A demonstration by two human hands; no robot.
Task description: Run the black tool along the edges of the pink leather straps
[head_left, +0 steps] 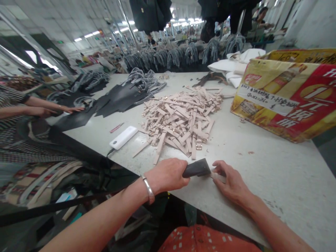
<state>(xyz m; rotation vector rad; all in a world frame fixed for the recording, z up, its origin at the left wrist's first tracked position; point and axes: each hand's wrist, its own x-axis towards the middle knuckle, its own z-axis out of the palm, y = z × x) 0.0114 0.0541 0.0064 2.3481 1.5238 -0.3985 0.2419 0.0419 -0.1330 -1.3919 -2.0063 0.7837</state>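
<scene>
At the near edge of the table, my left hand [168, 175], with a silver bracelet at the wrist, is closed on a dark flat piece [196, 168]. That piece is rectangular; whether it is leather or a tool I cannot tell. My right hand [231, 182] pinches a pale strap [218, 177] between thumb and fingers, its left end meeting the dark piece's right end. Just beyond both hands spreads a heap of pale pink straps with metal buckles [181, 119]. A loose strap [141, 148] lies at the heap's left side.
A white power bank [123, 137] with a cable and a red cutter [117, 127] lie left of the heap. A printed cardboard box [283, 101] stands right. Dark bag panels [123, 98] lie far left, beside another person's hands [68, 108].
</scene>
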